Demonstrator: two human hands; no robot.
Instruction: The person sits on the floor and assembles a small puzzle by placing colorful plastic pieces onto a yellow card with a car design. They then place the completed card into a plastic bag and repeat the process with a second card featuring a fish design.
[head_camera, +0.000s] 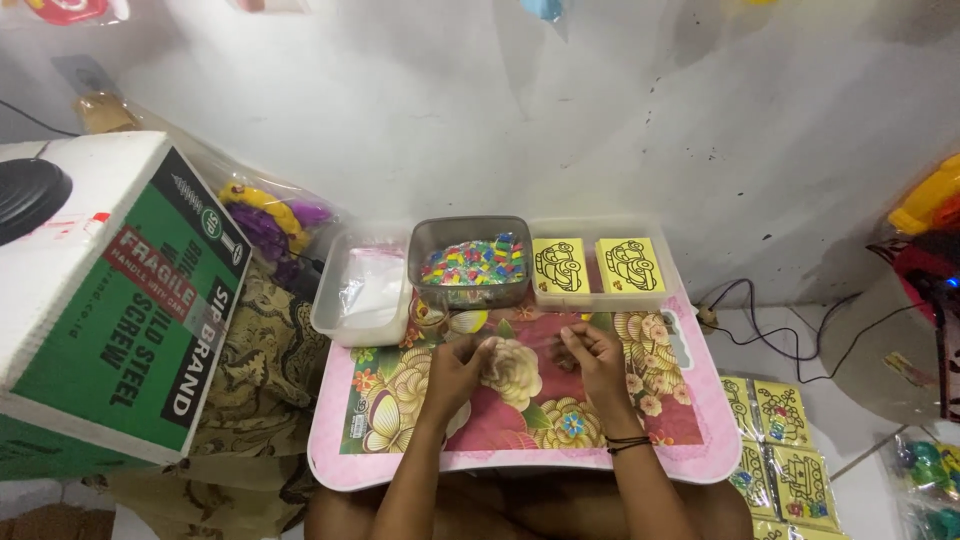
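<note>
While both hands meet over a pink flowered lap table (690, 440), the left hand (458, 368) and right hand (592, 362) pinch something small and clear between them, fingers closed. A tub of coloured pieces (472, 262) sits just beyond, nearer the left hand.

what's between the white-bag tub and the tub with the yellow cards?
In the head view, a grey tub heaped with small multicoloured pieces sits between the tub of white bags and the tub of yellow cards, on the pink table's far edge.

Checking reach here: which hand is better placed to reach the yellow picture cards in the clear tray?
Probably the right hand: it sits nearly below the yellow picture cards, while the left hand lies under the tub of coloured pieces.
</note>
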